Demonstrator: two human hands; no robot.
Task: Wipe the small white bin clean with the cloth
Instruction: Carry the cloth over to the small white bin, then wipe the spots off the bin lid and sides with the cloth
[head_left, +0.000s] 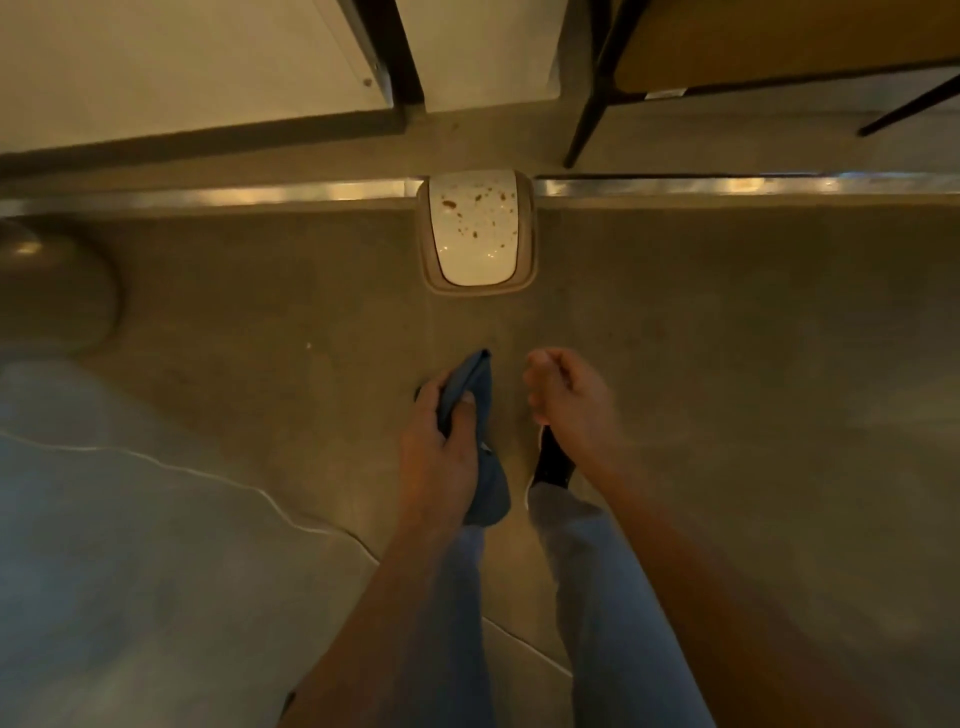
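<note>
The small white bin (475, 234) stands on the floor straight ahead, against a metal floor strip. Its white lid carries several brown spots and has a beige rim. My left hand (441, 447) is below the bin, well short of it, and grips a folded blue cloth (467, 384) that hangs down past the wrist. My right hand (566, 395) hovers beside it with the fingers curled loosely and nothing in them. Both hands are apart from the bin.
A metal floor strip (208, 197) runs across behind the bin. Dark chair legs (587, 109) stand at the back right, and white panels (182, 57) at the back left. A round grey object (52, 291) sits at the left. My legs and a dark shoe (553, 462) are below.
</note>
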